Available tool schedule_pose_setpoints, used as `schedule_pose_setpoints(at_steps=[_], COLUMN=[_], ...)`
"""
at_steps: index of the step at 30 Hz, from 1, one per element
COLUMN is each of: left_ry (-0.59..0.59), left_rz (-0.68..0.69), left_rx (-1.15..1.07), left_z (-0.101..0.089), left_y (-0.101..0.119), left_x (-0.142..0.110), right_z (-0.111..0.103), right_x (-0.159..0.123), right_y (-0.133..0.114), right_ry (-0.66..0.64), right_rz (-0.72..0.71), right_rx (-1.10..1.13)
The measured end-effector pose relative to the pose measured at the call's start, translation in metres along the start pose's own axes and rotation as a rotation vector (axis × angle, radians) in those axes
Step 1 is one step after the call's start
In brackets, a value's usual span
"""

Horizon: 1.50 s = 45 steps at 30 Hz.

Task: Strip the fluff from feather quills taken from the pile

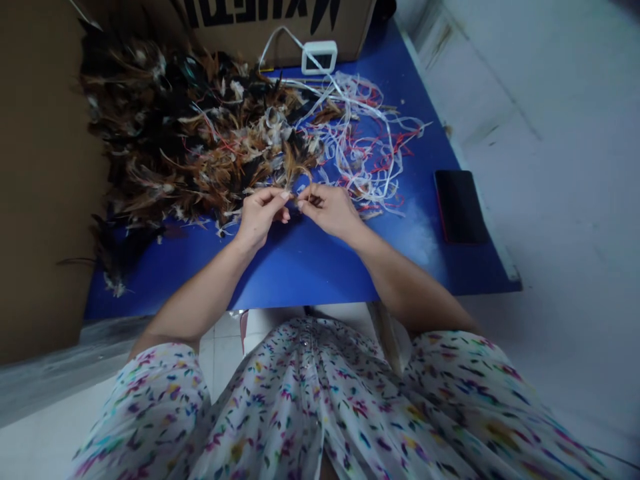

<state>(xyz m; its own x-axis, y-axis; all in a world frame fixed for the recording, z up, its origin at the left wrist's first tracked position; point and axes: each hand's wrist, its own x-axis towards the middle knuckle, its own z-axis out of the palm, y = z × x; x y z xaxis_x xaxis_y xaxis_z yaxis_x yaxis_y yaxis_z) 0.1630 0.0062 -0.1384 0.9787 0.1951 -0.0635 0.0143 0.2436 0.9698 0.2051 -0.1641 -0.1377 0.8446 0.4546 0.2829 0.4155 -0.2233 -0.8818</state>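
Note:
My left hand [261, 215] is closed in a pinch, thumb against forefinger, on the base of a small tuft of brown feathers [293, 167]. Just right of it, almost touching, my right hand [327, 208] also pinches; a thin brown strand curls above its fingers, but what lies between the fingertips is too small to make out. Both hands hover over the blue tabletop [300, 267], at the front edge of a wide heap of brown and black feathers [200, 167]. A tangle of white and red ribbons and strings [370, 143] lies beyond my right hand.
A cardboard box [350, 27] with black lettering stands at the back, and a brown cardboard panel [40, 187] rises on the left. A small white-framed device [320, 57] sits before the box. A dark phone [461, 207] lies near the right edge, beside a pale wall [560, 167].

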Motion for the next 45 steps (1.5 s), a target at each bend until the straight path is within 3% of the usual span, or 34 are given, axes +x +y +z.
schedule_pose_setpoints(at_steps=[4, 13, 26, 31, 37, 45], left_ry=[0.004, -0.006, 0.090, 0.109, 0.003, -0.032], left_rz=[-0.011, 0.026, 0.003, 0.038, 0.068, 0.114], left_rx=[0.006, -0.012, -0.007, -0.037, -0.037, -0.006], left_z=[0.001, -0.001, 0.000, 0.000, 0.002, 0.005], left_y=[-0.001, -0.003, 0.004, 0.003, 0.005, -0.001], left_x=[0.000, 0.001, 0.003, 0.003, -0.003, -0.005], right_z=[-0.001, -0.004, -0.017, -0.019, -0.008, 0.001], right_x=[0.005, 0.010, 0.015, 0.013, 0.007, 0.003], right_y=[0.003, -0.001, -0.010, -0.017, -0.026, -0.025], right_ry=[0.072, 0.129, 0.234, 0.184, 0.113, 0.113], right_rz=[0.018, 0.219, 0.373, 0.397, 0.426, 0.428], right_rx=[0.006, 0.256, 0.444, 0.562, 0.674, 0.720])
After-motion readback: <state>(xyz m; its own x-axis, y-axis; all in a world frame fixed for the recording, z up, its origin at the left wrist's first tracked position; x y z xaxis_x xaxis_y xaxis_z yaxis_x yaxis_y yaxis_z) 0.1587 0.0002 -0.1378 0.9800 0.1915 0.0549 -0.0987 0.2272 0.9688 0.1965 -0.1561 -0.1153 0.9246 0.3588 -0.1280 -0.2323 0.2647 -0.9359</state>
